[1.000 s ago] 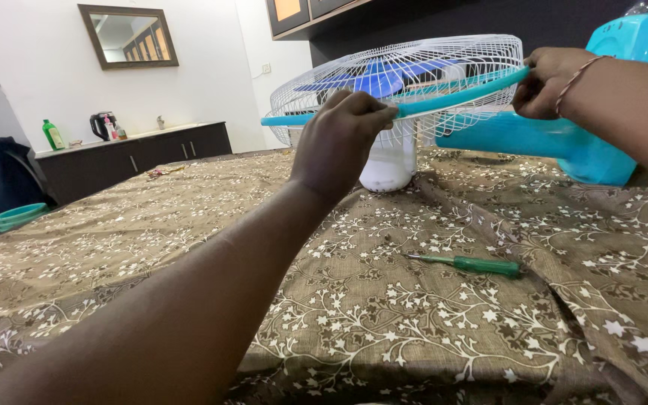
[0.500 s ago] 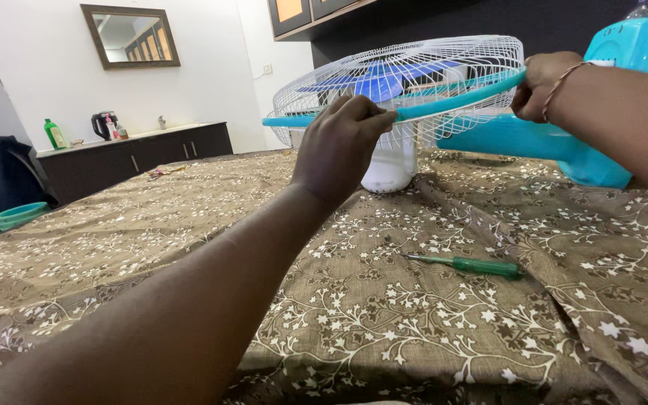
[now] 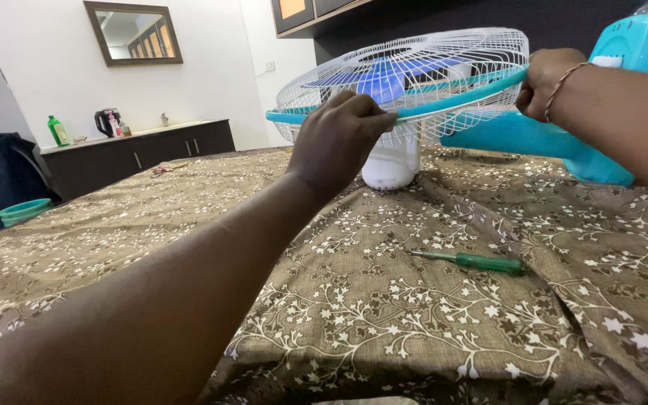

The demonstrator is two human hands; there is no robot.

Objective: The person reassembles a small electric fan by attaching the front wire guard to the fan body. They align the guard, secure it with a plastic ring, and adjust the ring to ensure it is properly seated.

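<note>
While the fan (image 3: 403, 82) is lying face-up on the bed (image 3: 189, 217), both hands, left hand (image 3: 337, 139) and right hand (image 3: 547, 81), are pinching its teal rim (image 3: 451, 99), steadying the cage; a screwdriver (image 3: 468, 261) is waiting nearby.

Fan guard (image 3: 414, 60) white coated wire, teal rim (image 3: 451, 95) glossy plastic. Screwdriver (image 3: 474, 262) translucent green plastic handle, metal shaft. Bedspread (image 3: 384, 300) brown floral cloth, matt.
</note>
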